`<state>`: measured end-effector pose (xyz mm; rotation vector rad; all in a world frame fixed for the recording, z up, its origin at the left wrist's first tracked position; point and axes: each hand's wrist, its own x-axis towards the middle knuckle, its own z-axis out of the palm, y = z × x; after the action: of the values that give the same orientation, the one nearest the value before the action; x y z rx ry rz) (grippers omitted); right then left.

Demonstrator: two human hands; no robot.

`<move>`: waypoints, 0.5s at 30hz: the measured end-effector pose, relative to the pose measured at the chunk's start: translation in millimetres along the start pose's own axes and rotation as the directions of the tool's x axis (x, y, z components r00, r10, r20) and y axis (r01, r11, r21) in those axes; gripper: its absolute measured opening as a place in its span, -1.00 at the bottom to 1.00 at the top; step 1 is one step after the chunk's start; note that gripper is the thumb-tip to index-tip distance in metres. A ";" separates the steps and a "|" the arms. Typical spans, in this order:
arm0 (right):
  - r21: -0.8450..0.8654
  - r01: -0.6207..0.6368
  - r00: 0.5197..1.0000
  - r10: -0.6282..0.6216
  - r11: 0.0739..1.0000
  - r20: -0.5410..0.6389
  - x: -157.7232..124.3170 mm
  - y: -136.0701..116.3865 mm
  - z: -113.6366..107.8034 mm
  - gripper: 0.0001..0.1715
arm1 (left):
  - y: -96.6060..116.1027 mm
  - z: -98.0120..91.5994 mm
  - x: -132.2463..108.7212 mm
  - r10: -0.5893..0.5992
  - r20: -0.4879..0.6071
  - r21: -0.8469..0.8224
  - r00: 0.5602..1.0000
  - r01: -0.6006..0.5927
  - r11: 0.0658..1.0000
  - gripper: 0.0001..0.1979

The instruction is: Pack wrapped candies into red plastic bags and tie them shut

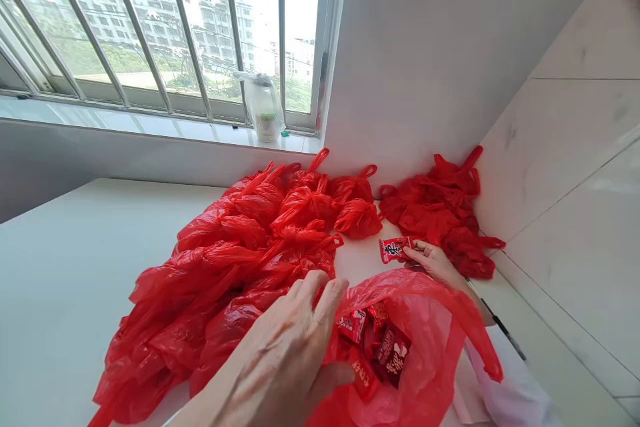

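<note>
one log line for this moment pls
left hand: on open red bag rim | right hand: holds candy packet | tied bags piled behind

Residential room: barred window (165,33) facing apartment blocks (220,20), white tabletop (75,267), tiled wall (575,160) right of the right grip (433,261).

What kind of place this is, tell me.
Likely a room in an upper-floor flat: barred window onto apartment blocks, white table against a tiled wall.

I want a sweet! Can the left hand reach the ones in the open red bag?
Probably yes. The left hand rests at the mouth of the open red bag, and the sweets lie uncovered right beside it.
</note>
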<state>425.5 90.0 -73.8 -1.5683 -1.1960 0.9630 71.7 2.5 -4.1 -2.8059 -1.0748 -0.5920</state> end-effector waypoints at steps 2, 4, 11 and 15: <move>-0.020 -0.017 0.999 0.018 1.000 0.027 5.9 9.6 10.6 -0.50 | -1.5 -8.4 3.1 0.015 0.028 -0.007 1.000 -0.015 1.000 -0.34; -0.059 -0.025 0.999 0.027 0.998 0.032 6.1 12.0 9.4 -0.51 | -1.9 -18.0 9.7 0.045 0.077 -0.029 0.996 -0.043 0.999 -0.46; -0.207 0.092 0.993 -0.074 0.974 0.091 -41.4 -47.1 -37.4 -0.49 | 13.5 -30.4 32.6 0.171 0.243 -0.134 0.955 -0.142 0.981 -0.76; -0.460 0.290 0.908 -0.089 0.839 0.409 -80.9 -69.3 -53.8 -0.40 | 23.8 -17.5 29.7 0.187 0.265 -0.128 0.946 -0.158 0.979 -0.82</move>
<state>439.7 8.3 12.1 -1.6589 -1.9767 0.8710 101.8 -0.4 25.0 -3.1019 -0.8414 -0.2520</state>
